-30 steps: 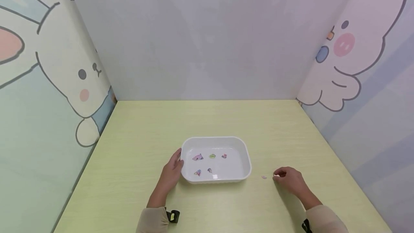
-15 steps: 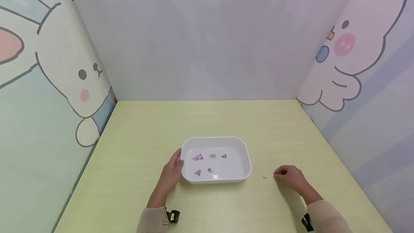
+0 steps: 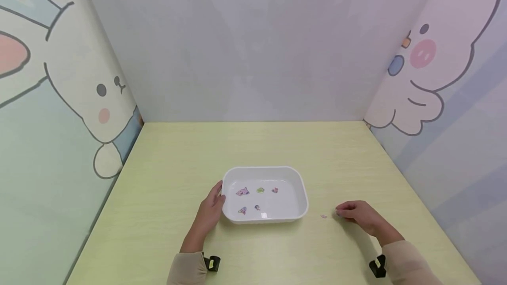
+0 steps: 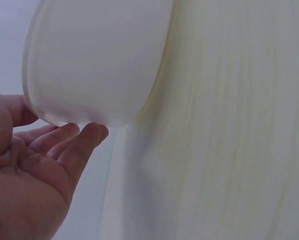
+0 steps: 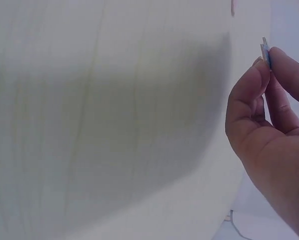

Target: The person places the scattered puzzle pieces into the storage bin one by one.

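My left hand [image 3: 211, 211] grips the left end of a white plastic tray [image 3: 286, 203]. The left wrist view shows the thumb at the rim and the fingertips against the tray's outer wall [image 4: 99, 60]. Inside lie several small flat colourful cut-out pieces, among them a pink one [image 3: 243, 191] and a green one [image 3: 260, 190]. To the right of the tray, my right hand [image 3: 362, 218] pinches a small, thin flat piece [image 5: 266, 52] between thumb and fingertips. Its face is turned mostly away, with a bit of blue showing. Just left of those fingertips, a small pinkish piece [image 3: 324, 216] lies on the table.
The light wood-grain table [image 3: 182, 153] is bounded by a plain grey wall [image 3: 253, 56] at the back. Side walls carry a rabbit drawing [image 3: 79, 78] on the left and a pink-cheeked cartoon figure [image 3: 447, 25] on the right. Both wrists wear black straps.
My right hand has turned and shifted slightly right, still pinching; the piece's pale face showed earlier, now a bluish edge does. My left hand, the tray and the loose piece have stayed put.
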Motion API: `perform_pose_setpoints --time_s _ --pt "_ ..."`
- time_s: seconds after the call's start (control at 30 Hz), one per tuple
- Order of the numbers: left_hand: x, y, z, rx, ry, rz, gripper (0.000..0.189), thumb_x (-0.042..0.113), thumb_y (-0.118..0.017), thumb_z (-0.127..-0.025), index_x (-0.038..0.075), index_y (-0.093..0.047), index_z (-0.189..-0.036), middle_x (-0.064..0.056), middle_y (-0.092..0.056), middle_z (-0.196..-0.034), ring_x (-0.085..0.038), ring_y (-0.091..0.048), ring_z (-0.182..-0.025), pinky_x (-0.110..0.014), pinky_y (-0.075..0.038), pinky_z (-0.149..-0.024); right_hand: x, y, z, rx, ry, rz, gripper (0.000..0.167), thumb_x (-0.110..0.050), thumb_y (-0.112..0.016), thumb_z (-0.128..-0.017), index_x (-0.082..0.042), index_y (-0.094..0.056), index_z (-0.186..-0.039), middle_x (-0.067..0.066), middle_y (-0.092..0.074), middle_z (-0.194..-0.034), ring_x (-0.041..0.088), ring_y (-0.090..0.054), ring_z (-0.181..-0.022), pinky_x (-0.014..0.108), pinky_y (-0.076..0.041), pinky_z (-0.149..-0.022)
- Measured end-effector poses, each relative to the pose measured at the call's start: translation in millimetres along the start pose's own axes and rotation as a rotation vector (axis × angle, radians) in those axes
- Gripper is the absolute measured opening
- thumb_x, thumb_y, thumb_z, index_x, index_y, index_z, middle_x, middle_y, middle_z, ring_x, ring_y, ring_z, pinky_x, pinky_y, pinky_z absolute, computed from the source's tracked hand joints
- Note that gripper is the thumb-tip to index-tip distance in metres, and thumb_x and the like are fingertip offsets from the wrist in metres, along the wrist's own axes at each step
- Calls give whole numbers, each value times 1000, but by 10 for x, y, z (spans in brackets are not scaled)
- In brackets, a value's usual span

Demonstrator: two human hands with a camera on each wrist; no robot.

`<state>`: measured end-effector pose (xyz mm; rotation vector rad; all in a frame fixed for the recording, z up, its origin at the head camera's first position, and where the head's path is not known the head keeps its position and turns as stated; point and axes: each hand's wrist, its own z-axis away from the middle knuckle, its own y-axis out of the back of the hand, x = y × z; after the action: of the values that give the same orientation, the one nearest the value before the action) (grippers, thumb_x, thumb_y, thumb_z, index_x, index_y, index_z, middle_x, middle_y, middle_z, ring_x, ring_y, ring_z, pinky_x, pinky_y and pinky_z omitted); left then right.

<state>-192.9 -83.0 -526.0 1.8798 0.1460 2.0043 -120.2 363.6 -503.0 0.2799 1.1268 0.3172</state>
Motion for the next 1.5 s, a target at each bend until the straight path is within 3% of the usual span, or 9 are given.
perform_pose_setpoints --time_s 0.4,0.83,1.17,1.5 --pt "-19 0 -15 2 4 -3 51 16 -43 -104 5 -31 -152 -15 -36 -152 -38 -35 -136 -53 -28 -110 -271 26 -65 -105 67 60 31 -13 -68 -92 13 -63 -107 6 -64 -92 25 -58 -86 35 -53 -77" --pt "-21 -6 -6 11 2 -10 51 17 -43 -104 7 -31 -153 -13 -36 -152 -38 -37 -135 -53 -29 -110 -686 36 -172 -117 100 112 29 -14 -68 -93 10 -64 -108 14 -66 -100 32 -59 -93 36 -53 -83" --pt "-11 -13 4 12 4 -4 51 18 -42 -104 7 -31 -153 -14 -36 -152 -39 -39 -133 -55 -30 -109 -999 -23 -265 -166 151 145 29 -14 -66 -94 10 -64 -109 10 -67 -98 28 -61 -91 39 -53 -86" --pt "-27 -29 -10 19 -3 -11 50 17 -43 -104 6 -32 -152 -14 -37 -152 -40 -40 -132 -55 -31 -108 -1276 -199 -361 -154 173 189 23 -13 -68 -92 5 -68 -105 9 -67 -97 25 -61 -92 38 -53 -87"
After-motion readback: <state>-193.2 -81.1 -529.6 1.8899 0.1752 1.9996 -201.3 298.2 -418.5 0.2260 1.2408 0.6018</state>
